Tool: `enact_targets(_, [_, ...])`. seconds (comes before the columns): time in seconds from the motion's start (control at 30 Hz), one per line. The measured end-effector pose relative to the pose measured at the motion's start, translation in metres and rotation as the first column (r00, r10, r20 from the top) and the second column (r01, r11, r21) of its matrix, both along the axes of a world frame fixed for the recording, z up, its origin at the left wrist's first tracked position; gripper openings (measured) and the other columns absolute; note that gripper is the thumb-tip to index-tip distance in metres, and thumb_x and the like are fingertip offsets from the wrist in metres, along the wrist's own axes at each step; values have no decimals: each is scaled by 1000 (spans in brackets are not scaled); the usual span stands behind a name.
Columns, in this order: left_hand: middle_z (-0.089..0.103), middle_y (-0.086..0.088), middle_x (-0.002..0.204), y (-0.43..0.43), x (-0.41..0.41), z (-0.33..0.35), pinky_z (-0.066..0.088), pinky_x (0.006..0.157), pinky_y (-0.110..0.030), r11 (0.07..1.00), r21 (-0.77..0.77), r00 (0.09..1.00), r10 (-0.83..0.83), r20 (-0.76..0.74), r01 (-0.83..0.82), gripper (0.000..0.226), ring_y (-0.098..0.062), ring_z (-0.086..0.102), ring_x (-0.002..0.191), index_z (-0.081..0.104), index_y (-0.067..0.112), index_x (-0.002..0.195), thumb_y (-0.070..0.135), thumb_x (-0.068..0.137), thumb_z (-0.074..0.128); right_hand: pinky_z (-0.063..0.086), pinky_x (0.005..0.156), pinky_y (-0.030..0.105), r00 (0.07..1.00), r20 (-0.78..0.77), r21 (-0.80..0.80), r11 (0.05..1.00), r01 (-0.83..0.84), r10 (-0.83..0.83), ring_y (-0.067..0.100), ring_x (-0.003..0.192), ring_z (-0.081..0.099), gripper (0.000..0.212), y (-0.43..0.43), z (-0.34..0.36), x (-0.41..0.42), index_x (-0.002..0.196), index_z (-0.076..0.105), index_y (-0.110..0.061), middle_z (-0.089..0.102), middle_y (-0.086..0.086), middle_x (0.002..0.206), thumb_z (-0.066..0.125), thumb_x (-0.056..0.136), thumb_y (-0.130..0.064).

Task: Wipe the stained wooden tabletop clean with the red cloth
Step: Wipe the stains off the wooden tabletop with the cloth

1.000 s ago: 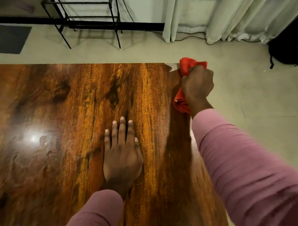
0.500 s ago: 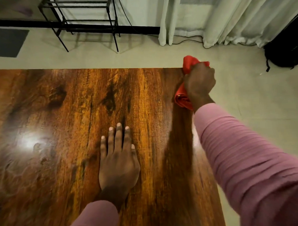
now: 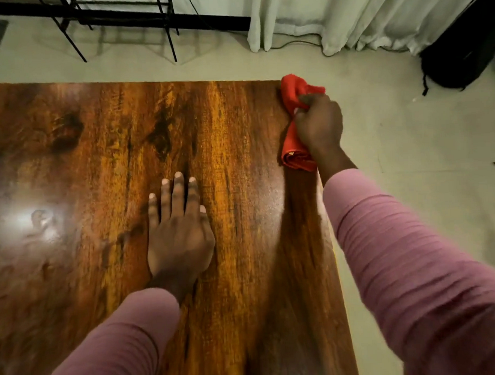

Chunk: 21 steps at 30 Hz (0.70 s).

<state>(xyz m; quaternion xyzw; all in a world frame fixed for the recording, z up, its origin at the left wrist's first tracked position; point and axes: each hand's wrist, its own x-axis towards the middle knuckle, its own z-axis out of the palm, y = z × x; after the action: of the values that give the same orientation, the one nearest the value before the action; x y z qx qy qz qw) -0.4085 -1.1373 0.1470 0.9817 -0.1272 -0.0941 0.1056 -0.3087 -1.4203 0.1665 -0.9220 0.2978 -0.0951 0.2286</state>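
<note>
Position check, head view. Found bunched red fabric cloth (image 3: pixel 296 154) on glossy dark-brown wood-grain table (image 3: pixel 98 165), along its right edge by the far right corner. Saw right hand (image 3: pixel 318 124) clamped on the cloth's middle, fingers curled round the fabric, back of hand up, with red folds sticking out past the fingers toward the corner and out below the wrist on the near side. Logged left hand (image 3: pixel 180 235) flat on the table, palm down, fingers straight and close together, holding nothing, well apart from the cloth and nearer the middle of the top. Noted pink ribbed sleeves (image 3: pixel 399 251) on both forearms. Recorded bright lamp glare (image 3: pixel 35 222) with smudgy marks on the left part of the wood, and dark knot shapes in the grain farther back. Could not tell stains from grain. Beyond the table, on pale floor (image 3: pixel 408 123), listed thin black metal rack legs (image 3: pixel 170 43), pale curtains (image 3: pixel 360 12) reaching the floor, and black bag (image 3: pixel 461 50) at far right.
</note>
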Motion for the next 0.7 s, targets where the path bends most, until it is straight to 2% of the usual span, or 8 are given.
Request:
enact_targets(0.13, [6,-9,165,-1,-1,1,2,123,-47,1000,-13,1000,-9,12,9,64,-27,0,152,14,14,156,38,97,8,45,88,32,1000,25,5,1000,-17,17,30,109,57,39,22,-3,-79,123,62,-27,65,5,120,57,85,-23])
enact_targets(0.23, [11,-12,164,-1,-2,1,1,123,-47,999,-53,999,-11,37,13,62,-29,4,152,19,12,156,35,99,13,46,92,36,997,67,-13,999,-29,30,30,109,58,39,36,-6,-131,123,62,-24,63,1,126,59,84,-21])
enact_targets(0.37, [14,-12,163,-1,-4,2,2,122,-48,995,-96,997,-16,74,23,55,-29,6,151,22,10,155,29,103,23,47,85,35,1000,-8,-78,997,-26,25,33,104,59,39,34,0,-121,122,64,-25,67,11,114,57,84,-23])
enact_targets(0.5, [19,-12,162,0,-10,4,2,123,-46,985,-156,986,-52,158,77,53,-28,9,151,26,8,153,26,104,24,47,82,34,994,-84,-83,994,-72,65,34,104,58,37,32,3,-120,117,65,-25,66,13,111,54,82,-25])
enact_targets(0.6, [21,-12,162,4,-21,8,2,123,-46,977,-180,977,-73,200,110,53,-28,10,151,28,7,153,27,103,23,45,82,33,991,-117,-95,992,-79,68,33,106,57,38,40,1,-164,121,63,-27,65,12,114,53,84,-27])
enact_targets(0.7, [22,-14,161,11,-53,9,2,123,-48,969,-196,971,-110,211,152,54,-30,12,151,28,7,152,27,102,22,47,79,35,994,-51,-70,993,-99,95,33,101,58,38,60,-1,-227,121,64,-24,67,7,113,55,85,-22])
